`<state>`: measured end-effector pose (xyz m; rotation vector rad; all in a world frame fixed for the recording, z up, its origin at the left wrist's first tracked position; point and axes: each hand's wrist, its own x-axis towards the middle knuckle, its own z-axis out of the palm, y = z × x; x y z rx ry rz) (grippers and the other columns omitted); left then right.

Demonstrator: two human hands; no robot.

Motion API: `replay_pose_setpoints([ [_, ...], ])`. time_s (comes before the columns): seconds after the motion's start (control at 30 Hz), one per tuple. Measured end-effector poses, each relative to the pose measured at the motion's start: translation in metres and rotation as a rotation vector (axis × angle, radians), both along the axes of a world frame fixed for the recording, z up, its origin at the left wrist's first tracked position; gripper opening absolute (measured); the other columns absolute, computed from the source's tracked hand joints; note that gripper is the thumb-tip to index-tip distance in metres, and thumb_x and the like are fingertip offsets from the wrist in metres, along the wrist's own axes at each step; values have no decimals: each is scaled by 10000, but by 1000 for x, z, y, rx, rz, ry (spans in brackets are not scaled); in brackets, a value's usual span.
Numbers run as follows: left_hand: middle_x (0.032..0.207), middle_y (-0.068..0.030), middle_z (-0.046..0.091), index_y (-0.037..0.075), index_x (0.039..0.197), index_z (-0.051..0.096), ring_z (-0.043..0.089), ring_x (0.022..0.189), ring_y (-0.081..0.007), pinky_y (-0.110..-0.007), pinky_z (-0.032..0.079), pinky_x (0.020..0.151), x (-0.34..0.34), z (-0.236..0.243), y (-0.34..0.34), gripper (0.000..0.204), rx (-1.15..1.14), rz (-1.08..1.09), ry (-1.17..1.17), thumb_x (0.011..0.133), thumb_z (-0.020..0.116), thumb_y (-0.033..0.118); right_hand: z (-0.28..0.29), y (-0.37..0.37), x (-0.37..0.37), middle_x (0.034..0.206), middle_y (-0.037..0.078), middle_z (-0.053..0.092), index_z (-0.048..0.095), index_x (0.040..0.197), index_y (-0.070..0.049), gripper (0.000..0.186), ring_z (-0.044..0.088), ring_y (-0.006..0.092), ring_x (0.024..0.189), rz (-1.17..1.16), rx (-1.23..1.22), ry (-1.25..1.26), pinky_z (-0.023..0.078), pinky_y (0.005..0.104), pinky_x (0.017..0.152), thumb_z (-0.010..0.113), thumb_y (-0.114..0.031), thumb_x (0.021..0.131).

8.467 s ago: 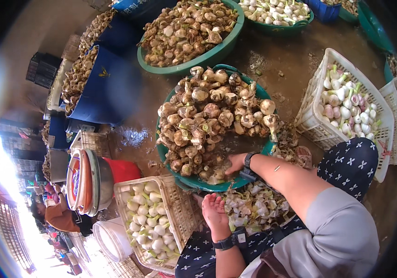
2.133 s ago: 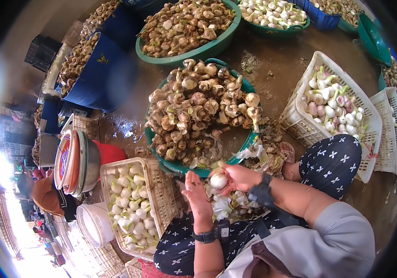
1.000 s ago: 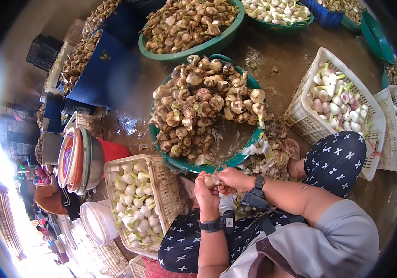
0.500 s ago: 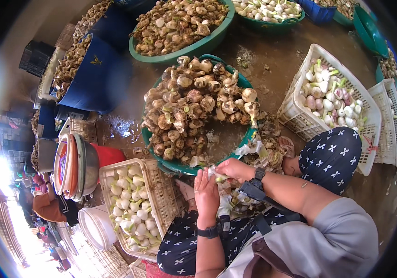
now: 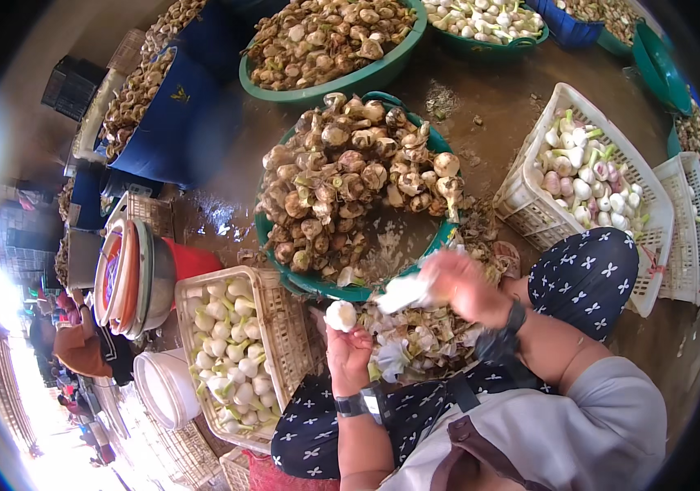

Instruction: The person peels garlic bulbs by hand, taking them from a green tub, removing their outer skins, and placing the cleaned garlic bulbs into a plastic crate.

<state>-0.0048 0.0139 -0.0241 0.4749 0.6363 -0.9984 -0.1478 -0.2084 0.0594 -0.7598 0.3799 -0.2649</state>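
Note:
A peeled white garlic bulb sits in the closed fingertips of my left hand, held upright just right of the crate of white bulbs. To its right, my right hand is smeared by motion. Against its fingers is a blurred white strip that looks like garlic skin; whether the fingers grip it does not show. Below both hands, a heap of loose garlic peelings lies between my legs. Brown, unpeeled garlic bulbs are piled in the green tub in front of me.
A cream crate of white bulbs stands at my left, and a white crate of white and purplish bulbs at my right. More brown bulbs fill a green tub and a blue barrel. A white bucket stands far left.
My hands were together at the tub's near rim. They have come apart: the left went slightly down and left with the bulb, the right swung right with white skin by its fingers.

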Motion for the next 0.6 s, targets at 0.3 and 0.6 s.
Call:
replay_pose_setpoints([
  [0.3,799,-43,566,72,895,512,535,675,-135,-275,444,539,-23,28,-37,74,814,105,-971,877,505,144,-24,52,49,625,125,556,582,726,-44,390,530,298,550,363,-1176,262,424,362,510,508,-394,881],
  [0.6,709,27,548,131,856,529,487,539,-81,-208,348,406,-21,34,-43,117,393,57,-200,900,461,216,-60,37,39,537,-41,351,452,685,-100,241,346,71,460,481,597,42,321,237,439,459,-187,909],
])
